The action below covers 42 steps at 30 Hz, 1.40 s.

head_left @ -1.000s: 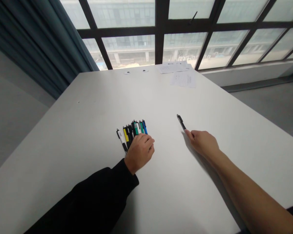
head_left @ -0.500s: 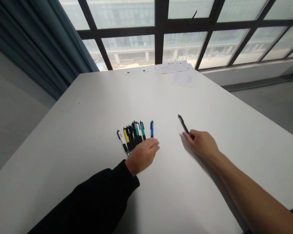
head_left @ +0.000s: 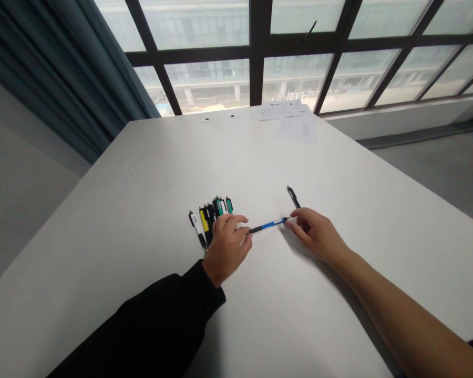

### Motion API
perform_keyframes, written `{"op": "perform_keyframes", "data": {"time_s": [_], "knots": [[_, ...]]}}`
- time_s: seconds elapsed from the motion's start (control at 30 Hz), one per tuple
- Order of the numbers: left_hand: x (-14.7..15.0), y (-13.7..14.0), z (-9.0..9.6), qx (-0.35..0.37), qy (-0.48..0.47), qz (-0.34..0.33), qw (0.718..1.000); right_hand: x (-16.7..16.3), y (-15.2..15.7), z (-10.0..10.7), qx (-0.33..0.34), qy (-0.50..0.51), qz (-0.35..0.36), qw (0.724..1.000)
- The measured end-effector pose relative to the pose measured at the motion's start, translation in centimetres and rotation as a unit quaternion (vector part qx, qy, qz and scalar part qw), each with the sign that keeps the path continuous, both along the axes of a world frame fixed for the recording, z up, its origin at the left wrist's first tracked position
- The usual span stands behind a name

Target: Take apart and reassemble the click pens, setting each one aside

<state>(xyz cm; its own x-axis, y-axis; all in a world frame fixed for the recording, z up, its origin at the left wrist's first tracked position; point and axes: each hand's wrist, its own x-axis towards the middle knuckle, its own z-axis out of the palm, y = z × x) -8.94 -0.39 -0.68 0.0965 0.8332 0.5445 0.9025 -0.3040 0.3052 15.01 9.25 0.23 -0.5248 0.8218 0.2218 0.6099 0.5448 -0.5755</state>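
A blue pen (head_left: pixel 268 226) with a dark grip spans the space between my hands, lying nearly level. Its tip end is pinched in the fingertips of my left hand (head_left: pixel 226 242), whose upper finger stretches out. At the other end, the thumb and finger of my right hand (head_left: pixel 317 231) close on the clip end. A black pen (head_left: pixel 293 196) lies on the table, its lower part hidden behind my right hand. Beside and partly under my left hand is a bunch of pens: a white pen (head_left: pixel 197 227), a yellow pen (head_left: pixel 204 219), a green pen (head_left: pixel 229 205) and several black ones.
The white table (head_left: pixel 161 157) reaches to the window. Printed papers (head_left: pixel 297 128) lie at its far edge, near two small holes with dark centres. A blue curtain (head_left: pixel 82 63) hangs at the left.
The blue pen has left its spot beside the bunch and turned sideways, between both hands. My right hand has let go of the black pen and moved slightly left to the blue one.
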Motion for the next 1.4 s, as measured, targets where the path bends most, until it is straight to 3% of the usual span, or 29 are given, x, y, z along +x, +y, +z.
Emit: {"op": "perform_keyframes", "data": {"time_s": [0.1,0.23,0.4,0.5,0.63,0.8,1.4], "knots": [[-0.1,0.1,0.1,0.009,-0.108,-0.038,0.993,0.0,0.0,0.0,0.006,0.057,-0.001,0.998],[-0.7,0.4,0.1,-0.033,-0.269,-0.047,0.961,-0.1,-0.5,0.1,-0.012,0.115,-0.005,0.993],[-0.8,0.5,-0.1,-0.094,-0.424,-0.023,0.9,-0.2,-0.9,-0.1,-0.156,0.243,-0.052,0.956],[-0.6,0.4,-0.1,-0.102,-0.472,-0.005,0.876,-0.4,-1.0,0.2,-0.206,0.303,-0.053,0.929],[-0.6,0.2,-0.3,-0.103,-0.479,0.001,0.872,-0.6,-1.3,0.7,-0.216,0.324,-0.054,0.919],[-0.9,0.1,-0.3,-0.09,-0.42,-0.017,0.903,-0.6,-1.3,0.4,-0.212,0.336,-0.059,0.916],[-0.6,-0.1,-0.1,-0.078,-0.405,-0.022,0.911,-0.5,-1.4,-0.4,-0.188,0.267,-0.054,0.944]]}}
